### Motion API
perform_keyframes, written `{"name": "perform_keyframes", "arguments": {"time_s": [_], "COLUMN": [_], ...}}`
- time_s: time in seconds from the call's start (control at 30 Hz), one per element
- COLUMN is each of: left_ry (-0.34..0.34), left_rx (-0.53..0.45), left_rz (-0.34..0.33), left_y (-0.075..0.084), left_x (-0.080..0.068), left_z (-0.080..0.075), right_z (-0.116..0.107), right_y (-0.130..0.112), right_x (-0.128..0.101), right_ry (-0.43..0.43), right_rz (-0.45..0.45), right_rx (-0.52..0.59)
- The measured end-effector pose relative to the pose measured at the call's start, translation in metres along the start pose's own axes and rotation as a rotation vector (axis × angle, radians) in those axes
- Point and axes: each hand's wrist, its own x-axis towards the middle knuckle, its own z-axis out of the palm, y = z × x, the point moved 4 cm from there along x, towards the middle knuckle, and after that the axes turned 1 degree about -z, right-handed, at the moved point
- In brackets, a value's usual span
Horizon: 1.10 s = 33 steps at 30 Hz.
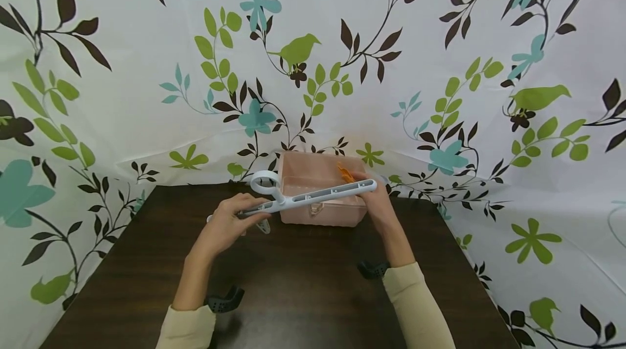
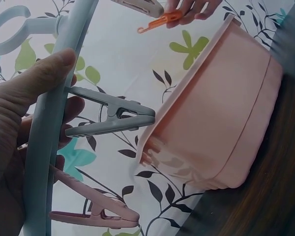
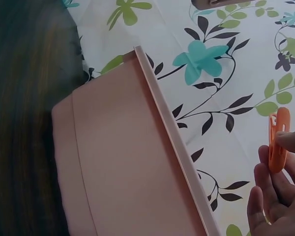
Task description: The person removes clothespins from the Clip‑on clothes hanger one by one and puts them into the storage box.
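Note:
My left hand (image 1: 230,223) grips the bar of a pale blue-grey clip hanger (image 1: 323,195), thumb along one side in the left wrist view. An open ring-shaped hook (image 2: 11,28) stands out from the bar. Below it hang a grey clothespin (image 2: 115,113) and a pink clothespin (image 2: 96,204). My right hand (image 1: 375,202) pinches an orange clothespin (image 3: 279,140) between thumb and fingers, above the pink bin (image 3: 118,147). In the head view the bar's right end overlaps this hand.
The pink bin, with a clasp (image 1: 317,209) on its front, stands at the back of the dark wooden table (image 1: 303,294). Behind it hangs a white cloth (image 1: 146,93) printed with leaves, flowers and birds. A dark band (image 1: 226,300) is at my left wrist.

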Motion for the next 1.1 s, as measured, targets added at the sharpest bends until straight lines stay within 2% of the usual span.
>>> {"name": "perform_keyframes", "arguments": {"time_s": [0.27, 0.47, 0.7, 0.9, 1.1], "left_ry": [-0.032, -0.025, -0.025, -0.049, -0.035], "left_rx": [-0.019, -0.03, -0.017, -0.033, -0.006], "left_rz": [-0.056, -0.033, -0.024, -0.043, -0.01], "left_y": [-0.001, -0.001, -0.002, -0.002, 0.0], "left_x": [0.002, 0.002, 0.001, 0.001, 0.003], "left_z": [0.001, -0.001, 0.0, 0.004, 0.001], "right_z": [0.008, 0.015, 0.023, 0.025, 0.029], "right_y": [-0.002, -0.003, 0.001, 0.002, 0.007], "right_x": [0.008, 0.015, 0.019, 0.019, 0.027], "right_ry": [0.004, -0.03, -0.042, -0.031, -0.013], "right_rz": [-0.034, -0.102, -0.193, -0.202, -0.219], "right_rx": [-0.119, -0.22, -0.252, -0.307, -0.313]}}
